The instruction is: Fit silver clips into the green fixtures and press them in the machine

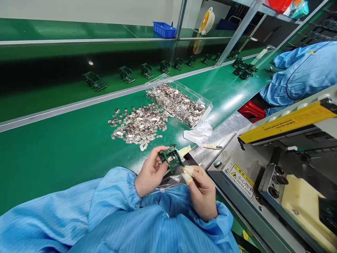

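Note:
My left hand [152,172] grips a dark green plastic frame [172,158] by its left side, thumb in front. The frame has an open middle and is held tilted above my lap. Close to its lower right corner, my right hand [201,188] pinches thumb and forefinger together, both wrapped in yellowish-white finger covers. What sits between those fingertips is too small to make out. Beyond my hands, a loose pile of small silvery metal pieces [142,124] lies on the green table [65,147]. More such pieces fill a clear plastic box [204,117] behind it.
A machine [237,175] with a yellow guard bar [289,121] stands close on my right. A white cloth [198,133] and a marked strip [212,147] lie near it. Several green frames [244,68] sit farther right, by a person in blue [310,70]. More frames stand on the belt behind.

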`<state>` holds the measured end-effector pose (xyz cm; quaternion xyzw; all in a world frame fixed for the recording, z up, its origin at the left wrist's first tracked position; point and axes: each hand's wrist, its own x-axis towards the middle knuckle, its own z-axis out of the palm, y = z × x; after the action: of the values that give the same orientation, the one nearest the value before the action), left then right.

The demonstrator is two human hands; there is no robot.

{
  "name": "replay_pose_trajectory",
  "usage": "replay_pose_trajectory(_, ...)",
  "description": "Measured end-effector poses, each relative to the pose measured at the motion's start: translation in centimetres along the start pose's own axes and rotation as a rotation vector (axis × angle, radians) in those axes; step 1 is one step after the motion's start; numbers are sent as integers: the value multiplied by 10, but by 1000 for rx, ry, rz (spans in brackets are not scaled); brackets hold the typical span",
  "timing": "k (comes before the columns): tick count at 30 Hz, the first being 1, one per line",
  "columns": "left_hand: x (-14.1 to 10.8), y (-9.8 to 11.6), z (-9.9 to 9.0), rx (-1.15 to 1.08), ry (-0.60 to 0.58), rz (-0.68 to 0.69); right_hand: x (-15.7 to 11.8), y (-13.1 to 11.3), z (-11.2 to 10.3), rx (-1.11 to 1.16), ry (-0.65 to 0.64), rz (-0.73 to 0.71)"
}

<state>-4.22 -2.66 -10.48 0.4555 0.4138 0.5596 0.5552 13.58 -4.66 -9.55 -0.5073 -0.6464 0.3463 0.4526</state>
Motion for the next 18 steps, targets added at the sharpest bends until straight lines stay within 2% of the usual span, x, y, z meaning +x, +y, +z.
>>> replay_pose_trajectory(3, -2, 1, -1, 31, -32, 12, 8, -13, 10, 53, 128, -84)
replay_pose_trajectory(6, -4, 2, -2, 58, -79, 39, 16, -17, 24, 40, 164, -74)
replay_pose_trajectory(10, -6, 2, -4, 102, -141, 54, 22, -20, 31, -40, 122, -71)
replay_pose_trajectory(18, -10, -1, -8, 210, -206, 80, 21, -25, 27, -94, 77, -74)
